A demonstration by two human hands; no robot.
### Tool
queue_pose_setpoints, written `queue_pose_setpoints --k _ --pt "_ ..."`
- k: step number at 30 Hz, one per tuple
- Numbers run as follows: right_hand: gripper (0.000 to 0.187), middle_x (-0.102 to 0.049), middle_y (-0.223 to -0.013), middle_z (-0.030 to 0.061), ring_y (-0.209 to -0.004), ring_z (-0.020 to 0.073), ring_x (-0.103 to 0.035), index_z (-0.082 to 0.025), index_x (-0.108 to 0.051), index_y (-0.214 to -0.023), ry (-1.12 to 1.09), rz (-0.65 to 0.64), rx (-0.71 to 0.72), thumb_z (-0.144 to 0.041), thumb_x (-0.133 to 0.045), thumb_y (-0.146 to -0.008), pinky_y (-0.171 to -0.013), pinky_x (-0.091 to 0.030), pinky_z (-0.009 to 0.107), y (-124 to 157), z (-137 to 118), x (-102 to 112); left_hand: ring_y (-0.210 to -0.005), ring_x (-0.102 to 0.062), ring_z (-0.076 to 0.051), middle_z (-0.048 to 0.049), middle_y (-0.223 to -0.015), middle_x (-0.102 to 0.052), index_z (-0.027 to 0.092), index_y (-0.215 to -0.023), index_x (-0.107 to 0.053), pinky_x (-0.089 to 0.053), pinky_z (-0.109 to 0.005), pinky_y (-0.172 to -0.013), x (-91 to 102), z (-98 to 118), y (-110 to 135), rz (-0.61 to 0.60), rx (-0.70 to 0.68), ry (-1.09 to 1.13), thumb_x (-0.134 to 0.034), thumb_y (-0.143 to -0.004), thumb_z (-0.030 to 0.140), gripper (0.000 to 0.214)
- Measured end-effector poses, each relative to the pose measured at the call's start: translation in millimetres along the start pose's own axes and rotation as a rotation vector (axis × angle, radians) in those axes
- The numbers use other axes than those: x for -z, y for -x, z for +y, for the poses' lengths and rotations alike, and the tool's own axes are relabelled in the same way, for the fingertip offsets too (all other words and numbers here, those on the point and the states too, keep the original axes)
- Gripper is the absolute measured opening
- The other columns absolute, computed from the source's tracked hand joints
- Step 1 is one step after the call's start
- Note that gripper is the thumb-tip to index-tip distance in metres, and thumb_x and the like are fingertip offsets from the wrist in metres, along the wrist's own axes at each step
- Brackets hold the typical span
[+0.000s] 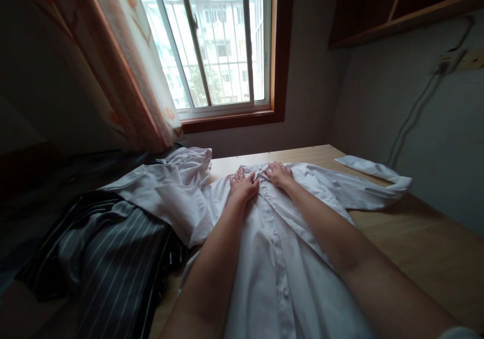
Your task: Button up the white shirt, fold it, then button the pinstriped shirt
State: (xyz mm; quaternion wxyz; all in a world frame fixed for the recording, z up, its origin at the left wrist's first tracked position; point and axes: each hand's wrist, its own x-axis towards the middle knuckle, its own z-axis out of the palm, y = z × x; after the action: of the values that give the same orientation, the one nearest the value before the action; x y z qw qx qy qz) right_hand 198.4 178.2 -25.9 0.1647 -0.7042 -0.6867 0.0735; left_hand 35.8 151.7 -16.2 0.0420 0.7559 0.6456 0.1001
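A white button-up shirt (257,258) lies spread front side up on the wooden table, its button placket running toward me. Both my arms reach over it to the far end, near the collar. My left hand (244,184) rests on the cloth left of the placket, fingers spread and thumb toward the middle. Just right of the placket, my right hand (279,173) lies palm down on the fabric with its fingers stretched forward. The collar is partly hidden by the hands and folds. One sleeve (363,185) stretches right and bends back at its end.
To the left are bunched white cloth (177,187) and a dark striped garment (124,258). The wooden table (427,258) meets the wall by a barred window (223,51) with an orange-patterned curtain (124,66). A cord (412,112) hangs from a socket at right, beside a shelf (408,23).
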Motion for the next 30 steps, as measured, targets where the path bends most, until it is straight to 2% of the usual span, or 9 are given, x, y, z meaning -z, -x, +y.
queue_pose_setpoints --k 4,9,14,19,21,24,30 --pt "0.069 -0.015 -0.163 0.0062 -0.15 0.0259 -0.01 -0.021 -0.029 -0.154 0.016 -0.098 0.005 -0.06 -0.024 -0.097 -0.118 -0.006 0.055 -5 8 -6 -0.148 -0.022 -0.029 -0.0063 -0.16 -0.028 0.028 -0.145 -0.046 -0.018 -0.056 -0.118 -0.6 4 -1 0.014 0.064 0.018 -0.016 -0.1 0.047 0.057" --pt "0.071 -0.013 -0.164 0.006 -0.15 0.0261 -0.009 -0.021 -0.027 -0.155 0.03 -0.104 0.004 -0.061 -0.024 -0.095 -0.119 -0.005 0.054 -3 8 -8 -0.149 -0.014 -0.038 -0.0092 -0.161 -0.023 0.026 -0.148 -0.041 -0.01 -0.065 -0.116 -2.2 10 0 0.013 0.046 -0.026 -0.03 -0.09 0.069 0.073" --pt "0.068 -0.016 -0.163 0.007 -0.15 0.0267 -0.012 -0.022 -0.03 -0.154 0.035 -0.076 0.014 -0.059 -0.024 -0.096 -0.118 -0.007 0.056 -1 7 -5 -0.149 -0.011 -0.037 -0.0072 -0.162 -0.022 0.026 -0.151 -0.036 -0.008 -0.064 -0.116 -0.4 10 2 -0.024 0.048 -0.03 -0.032 -0.09 0.065 0.072" --pt "0.063 -0.016 -0.164 0.0061 -0.15 0.0266 -0.013 -0.025 -0.03 -0.154 0.049 -0.107 0.071 -0.055 -0.027 -0.098 -0.118 -0.009 0.055 4 13 0 -0.15 -0.008 -0.033 -0.0037 -0.163 -0.015 0.03 -0.152 -0.034 -0.006 -0.059 -0.118 1.3 11 3 -0.046 0.078 -0.052 -0.028 -0.09 0.065 0.071" --pt "0.064 -0.015 -0.164 0.0042 -0.15 0.0244 -0.013 -0.027 -0.027 -0.154 0.058 -0.115 0.08 -0.056 -0.026 -0.098 -0.119 -0.009 0.053 6 23 3 -0.15 -0.007 -0.033 -0.0037 -0.164 -0.013 0.03 -0.152 -0.034 -0.005 -0.058 -0.118 1.7 11 3 -0.053 0.085 -0.053 -0.028 -0.09 0.066 0.072" --pt "0.067 -0.017 -0.163 0.0049 -0.15 0.0234 -0.014 -0.025 -0.024 -0.155 0.095 -0.112 0.007 -0.058 -0.024 -0.097 -0.119 -0.009 0.053 8 47 9 -0.15 -0.007 -0.034 -0.0047 -0.164 -0.012 0.03 -0.151 -0.035 -0.005 -0.059 -0.118 1.8 11 2 -0.045 0.083 -0.054 -0.028 -0.09 0.066 0.072" --pt "0.066 -0.021 -0.163 0.0055 -0.149 0.024 -0.017 -0.025 -0.029 -0.154 0.185 -0.101 -0.101 -0.058 -0.022 -0.097 -0.119 -0.011 0.048 10 95 20 -0.15 -0.007 -0.034 -0.0079 -0.164 -0.011 0.03 -0.152 -0.034 -0.006 -0.059 -0.118 1.2 11 3 -0.038 0.076 -0.052 -0.029 -0.089 0.067 0.073"
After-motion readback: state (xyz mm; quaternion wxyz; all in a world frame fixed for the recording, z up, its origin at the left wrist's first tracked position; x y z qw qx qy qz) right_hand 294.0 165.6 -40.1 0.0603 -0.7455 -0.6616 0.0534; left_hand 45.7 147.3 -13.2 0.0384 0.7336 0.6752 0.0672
